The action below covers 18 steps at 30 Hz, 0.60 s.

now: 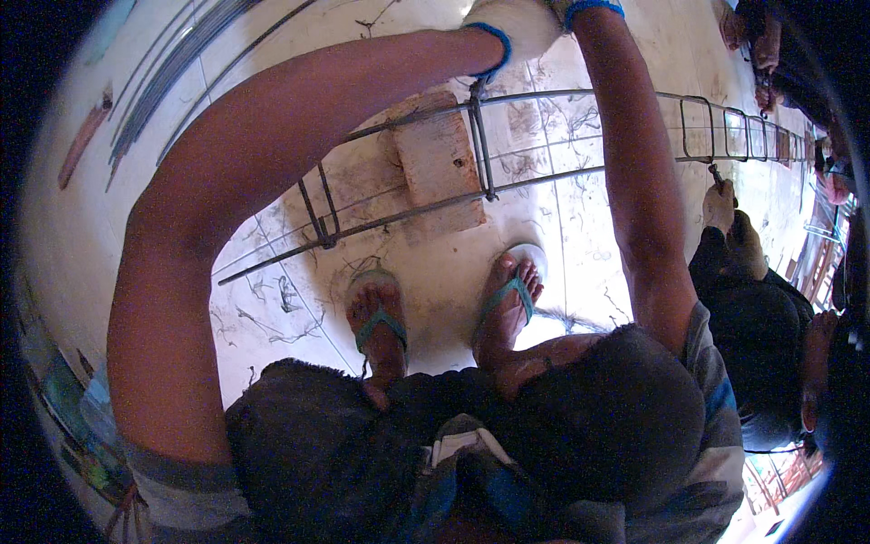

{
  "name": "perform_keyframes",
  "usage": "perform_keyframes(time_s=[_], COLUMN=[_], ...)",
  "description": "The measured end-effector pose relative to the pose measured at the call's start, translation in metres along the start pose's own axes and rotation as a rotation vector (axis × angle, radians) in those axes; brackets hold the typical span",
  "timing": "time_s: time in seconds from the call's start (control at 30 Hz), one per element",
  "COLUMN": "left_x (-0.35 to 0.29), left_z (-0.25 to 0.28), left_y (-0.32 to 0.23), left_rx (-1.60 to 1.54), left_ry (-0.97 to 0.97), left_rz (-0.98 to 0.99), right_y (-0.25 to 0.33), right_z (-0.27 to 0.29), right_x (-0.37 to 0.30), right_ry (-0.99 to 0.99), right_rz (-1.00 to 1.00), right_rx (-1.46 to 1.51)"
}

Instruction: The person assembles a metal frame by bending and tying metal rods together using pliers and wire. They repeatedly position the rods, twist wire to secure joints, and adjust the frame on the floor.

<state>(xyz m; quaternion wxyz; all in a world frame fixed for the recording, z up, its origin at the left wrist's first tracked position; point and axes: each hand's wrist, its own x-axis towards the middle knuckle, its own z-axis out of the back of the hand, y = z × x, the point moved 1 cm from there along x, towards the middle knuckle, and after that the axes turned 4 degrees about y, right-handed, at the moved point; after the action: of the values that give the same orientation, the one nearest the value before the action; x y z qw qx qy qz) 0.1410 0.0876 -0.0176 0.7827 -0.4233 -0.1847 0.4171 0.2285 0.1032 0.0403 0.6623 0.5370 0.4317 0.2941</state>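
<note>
Both my arms reach to the top edge of the head view, and both hands wear white knit gloves with blue cuffs. My left hand point(518, 29) is partly seen just beyond a steel rebar frame point(399, 210); its fingers are hidden. Of my right hand point(591, 7) little more than the cuff shows, close beside the left. Below my hands, a bent stirrup point(480, 145) crosses the frame's two long bars. Another stirrup point(319, 213) sits nearer the frame's left end. A reddish block point(438, 159) lies under the bars. Whatever my hands hold cannot be made out.
Loose steel rods point(172, 77) lie on the floor at the upper left, near a brown bar-shaped piece point(86, 140). Wire scraps litter the tiles around my sandalled feet. At right, a co-worker's gloved hand point(719, 204) holds a tool by the frame; other people are beyond.
</note>
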Motion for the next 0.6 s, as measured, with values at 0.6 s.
perform_keyframes(time_s=[0.6], left_x=[-0.018], left_z=[0.027], left_y=[0.001], left_rx=[-0.7], left_ry=[0.338], left_rz=[0.38], right_y=[-0.033], right_z=[0.023], right_x=[0.057], right_ry=[0.635], right_rz=[-0.103], right_rx=[0.701])
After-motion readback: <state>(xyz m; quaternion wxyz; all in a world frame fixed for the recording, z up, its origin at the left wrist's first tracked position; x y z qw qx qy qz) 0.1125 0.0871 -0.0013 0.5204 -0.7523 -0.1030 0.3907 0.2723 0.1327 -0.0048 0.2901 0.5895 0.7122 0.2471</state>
